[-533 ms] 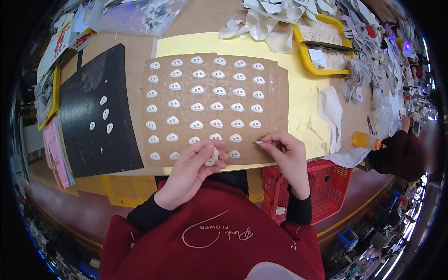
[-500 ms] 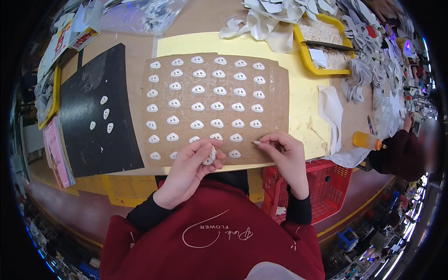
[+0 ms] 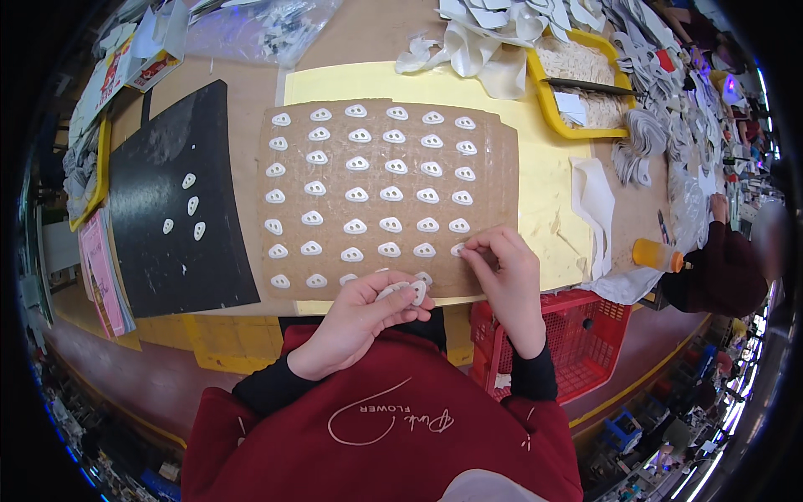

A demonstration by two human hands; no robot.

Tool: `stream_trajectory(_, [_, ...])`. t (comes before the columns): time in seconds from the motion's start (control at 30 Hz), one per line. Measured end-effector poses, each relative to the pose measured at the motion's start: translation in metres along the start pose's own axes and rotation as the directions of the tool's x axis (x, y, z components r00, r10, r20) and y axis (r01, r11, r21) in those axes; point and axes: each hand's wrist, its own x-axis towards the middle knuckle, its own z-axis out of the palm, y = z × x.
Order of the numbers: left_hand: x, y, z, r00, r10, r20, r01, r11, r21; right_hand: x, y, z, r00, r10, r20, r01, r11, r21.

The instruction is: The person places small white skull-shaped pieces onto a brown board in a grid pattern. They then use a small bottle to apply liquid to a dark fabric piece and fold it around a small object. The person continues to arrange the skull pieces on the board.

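Observation:
Rows of small white rounded-triangular pieces (image 3: 357, 194), each with two dark holes, lie across a brown cardboard sheet (image 3: 502, 167). My left hand (image 3: 355, 322) is closed round a small bunch of the same white pieces (image 3: 418, 290) over the sheet's near edge. It partly hides the bottom row. With thumb and fingertips, my right hand (image 3: 512, 284) pinches one white piece (image 3: 457, 249) at the near end of the rightmost column. That piece is down at the sheet's surface, partly covered by the fingers.
Several similar pieces lie on a black board (image 3: 150, 251) at left. A yellow tray (image 3: 535, 88) holds off-white scraps at the back right, beside piled grey cut pieces (image 3: 644, 138). An orange-yellow bottle (image 3: 657, 253) lies at right; a red basket (image 3: 598, 351) is below the table edge.
My right hand has brought a piece to the rightmost column, moving slightly left. My left hand has shifted right, and the bunch in it now shows a piece's face at its fingertips.

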Motion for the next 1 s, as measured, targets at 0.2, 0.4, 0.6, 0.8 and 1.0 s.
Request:
stream_trajectory(0.2, [0.007,-0.005,-0.002,0.999,0.029,0.022,-0.030,0.998,0.049,-0.006,-0.011,-0.014,0.995,0.099,-0.030,-0.093,0.984,0.149])
stream_trajectory(0.4, [0.017,-0.012,0.004,0.997,0.034,0.071,-0.038,0.997,0.069,-0.016,-0.024,-0.020,0.968,-0.071,0.241,-0.034,0.914,0.405])
stream_trajectory(0.6, [0.018,-0.016,0.004,0.986,0.119,0.116,-0.154,0.916,0.369,-0.025,-0.013,-0.018,0.946,-0.054,0.320,-0.082,0.914,0.398])
stream_trajectory(0.8, [0.015,-0.013,0.004,0.991,-0.056,0.123,-0.013,0.865,0.502,-0.036,-0.019,-0.022,0.939,-0.019,0.344,-0.074,0.964,0.254])
stream_trajectory(1.0, [0.009,0.000,-0.004,0.997,-0.019,0.078,0.030,0.990,-0.137,-0.038,0.003,-0.014,0.991,-0.034,0.128,0.018,0.992,0.122])
